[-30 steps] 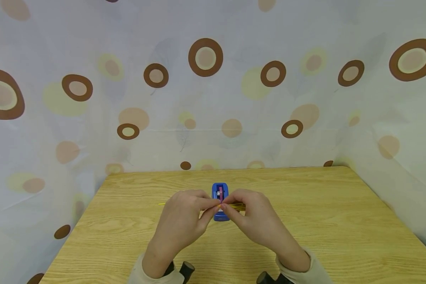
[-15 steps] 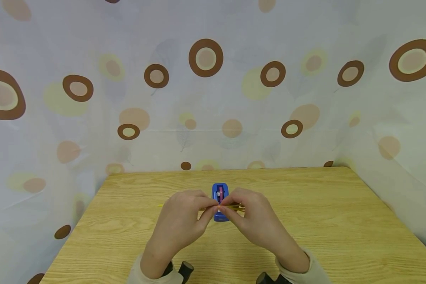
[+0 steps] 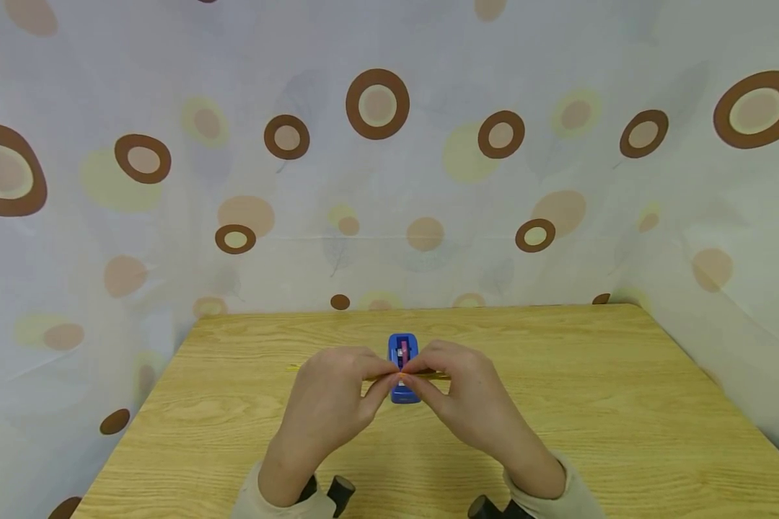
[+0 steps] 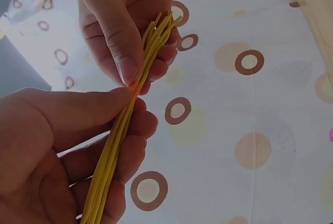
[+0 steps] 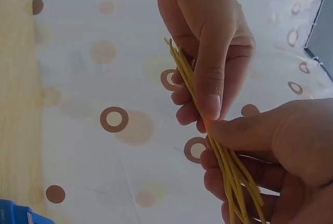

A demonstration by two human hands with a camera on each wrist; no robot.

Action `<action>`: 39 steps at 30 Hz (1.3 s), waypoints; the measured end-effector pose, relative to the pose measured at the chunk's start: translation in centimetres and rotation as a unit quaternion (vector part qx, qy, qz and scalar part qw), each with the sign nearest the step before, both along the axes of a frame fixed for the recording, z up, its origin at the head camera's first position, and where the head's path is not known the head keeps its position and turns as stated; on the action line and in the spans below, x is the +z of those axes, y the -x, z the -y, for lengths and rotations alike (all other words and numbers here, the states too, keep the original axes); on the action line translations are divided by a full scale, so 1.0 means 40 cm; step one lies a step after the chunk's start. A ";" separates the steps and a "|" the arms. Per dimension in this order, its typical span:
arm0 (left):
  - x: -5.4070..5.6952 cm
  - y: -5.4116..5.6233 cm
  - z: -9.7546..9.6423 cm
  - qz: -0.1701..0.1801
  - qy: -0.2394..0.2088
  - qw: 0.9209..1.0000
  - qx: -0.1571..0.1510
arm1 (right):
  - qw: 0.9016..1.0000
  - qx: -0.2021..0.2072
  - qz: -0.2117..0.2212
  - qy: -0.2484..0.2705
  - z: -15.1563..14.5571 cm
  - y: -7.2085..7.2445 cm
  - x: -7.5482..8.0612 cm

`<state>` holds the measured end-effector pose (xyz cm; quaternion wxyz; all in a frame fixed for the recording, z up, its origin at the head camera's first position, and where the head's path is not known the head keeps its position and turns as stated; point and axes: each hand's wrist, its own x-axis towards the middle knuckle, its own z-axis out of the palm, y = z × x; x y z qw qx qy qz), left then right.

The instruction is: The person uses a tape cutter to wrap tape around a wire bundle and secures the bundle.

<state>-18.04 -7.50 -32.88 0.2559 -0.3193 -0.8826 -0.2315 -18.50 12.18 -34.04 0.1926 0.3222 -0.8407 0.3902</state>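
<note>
A bundle of several thin yellow strands (image 4: 104, 172) runs across both hands. In the head view my left hand (image 3: 334, 396) pinches it between thumb and forefinger, its other fingers lying behind the strands. My right hand (image 3: 464, 393) pinches the same bundle right beside, the two sets of fingertips meeting. A small patch of orange (image 4: 134, 89) shows between the thumbs, mostly hidden. The strand ends (image 5: 255, 198) fan out along the right fingers. Behind the fingertips on the table is a blue plastic object (image 3: 403, 395) with a dark slot and a pink piece inside.
The wooden table (image 3: 234, 425) reaches back to a pale patterned sheet (image 3: 376, 180) hung behind and at both sides. Black wrist mounts (image 3: 342, 491) sit at the sleeves. The blue object's corner (image 5: 21, 213) enters the right wrist view.
The joined fingertips have shifted very slightly left. The strands showing by the right hand look more level and closer together. Both hands keep pinching the bundle, and the blue object stays put.
</note>
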 end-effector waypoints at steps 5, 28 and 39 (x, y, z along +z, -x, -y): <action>0.000 0.000 0.000 -0.002 0.002 1.000 -0.003 | 1.000 0.003 -0.011 -0.005 -0.006 -0.002 0.005; 0.005 -0.009 0.008 0.027 0.010 1.000 0.004 | 0.999 0.027 0.037 -0.018 -0.035 0.001 0.012; 0.008 -0.005 0.022 0.036 0.006 0.999 0.002 | 0.998 0.025 0.056 -0.028 -0.047 0.004 0.019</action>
